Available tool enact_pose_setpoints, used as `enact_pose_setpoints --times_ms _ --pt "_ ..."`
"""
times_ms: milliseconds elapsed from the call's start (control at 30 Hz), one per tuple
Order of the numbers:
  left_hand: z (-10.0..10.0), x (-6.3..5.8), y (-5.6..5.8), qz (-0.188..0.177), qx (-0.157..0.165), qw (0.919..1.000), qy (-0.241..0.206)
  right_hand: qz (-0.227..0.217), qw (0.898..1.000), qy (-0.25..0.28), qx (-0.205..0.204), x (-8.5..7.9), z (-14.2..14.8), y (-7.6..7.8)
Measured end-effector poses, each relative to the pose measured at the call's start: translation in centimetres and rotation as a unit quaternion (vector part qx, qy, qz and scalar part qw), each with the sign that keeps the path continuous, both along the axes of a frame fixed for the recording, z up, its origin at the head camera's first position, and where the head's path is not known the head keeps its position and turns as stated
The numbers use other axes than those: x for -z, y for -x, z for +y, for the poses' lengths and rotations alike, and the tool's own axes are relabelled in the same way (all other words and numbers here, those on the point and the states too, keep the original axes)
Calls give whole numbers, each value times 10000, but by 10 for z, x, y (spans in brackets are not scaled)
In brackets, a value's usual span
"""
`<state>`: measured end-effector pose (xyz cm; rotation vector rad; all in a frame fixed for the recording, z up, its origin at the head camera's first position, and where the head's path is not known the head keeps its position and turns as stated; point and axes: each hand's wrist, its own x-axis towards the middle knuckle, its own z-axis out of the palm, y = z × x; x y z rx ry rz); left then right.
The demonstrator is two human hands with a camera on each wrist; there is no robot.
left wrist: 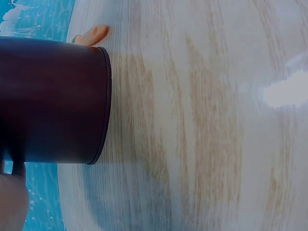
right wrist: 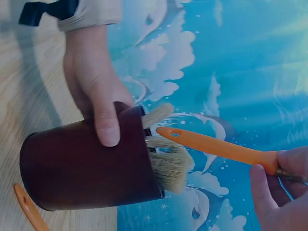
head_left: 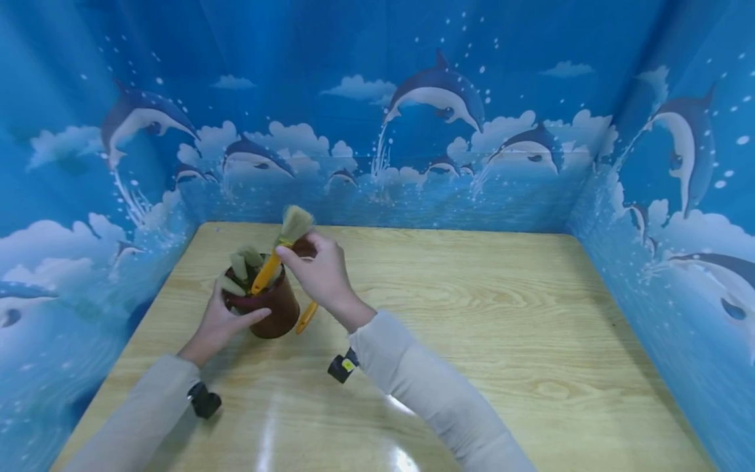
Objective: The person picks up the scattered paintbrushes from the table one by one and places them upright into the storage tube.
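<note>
A dark brown cylindrical brush holder [head_left: 277,313] is in my left hand [head_left: 219,329], the thumb along its near side. In the right wrist view that thumb lies flat on the holder's wall [right wrist: 96,168]. Pale bristle heads [right wrist: 169,168] of several brushes stick out of its mouth. My right hand [head_left: 326,270] pinches a paintbrush [head_left: 268,272] near the top of its orange handle, bristles up. The handle's lower end, with a hanging hole, points down at the holder's mouth. In the left wrist view the holder [left wrist: 53,101] fills the left side.
Another orange brush handle [head_left: 306,318] lies on the table just right of the holder. The wood-grain table [head_left: 501,341] stretches right, with glare near the front. A blue dolphin-print curtain [head_left: 366,190] encloses the back and sides. Small black cameras [head_left: 204,401] sit at both wrists.
</note>
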<state>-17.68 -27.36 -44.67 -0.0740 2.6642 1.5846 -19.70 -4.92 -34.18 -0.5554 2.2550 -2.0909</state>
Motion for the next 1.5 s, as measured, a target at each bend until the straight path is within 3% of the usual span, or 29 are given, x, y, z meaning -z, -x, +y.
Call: enact_pose_setpoints --times_ms 167,367,700,900,1067,1500 --pt "-1 1 0 -67 5 10000 -32 417 9983 -385 -156 3 -9 -3" --pt "0 1 -1 -17 26 10000 -86 997 9888 -1096 -192 5 -17 -4" --pt "0 1 0 122 33 9999 38 1360 9759 -1673 -345 11 -27 -2" --pt "-1 2 -1 171 88 9998 -104 755 9898 -1098 -505 18 -20 1" --pt "-2 2 -1 227 102 9996 -152 171 9987 -464 -145 27 -4 10" --pt "-4 3 -1 113 117 9997 -178 -1124 9908 -285 701 75 33 33"
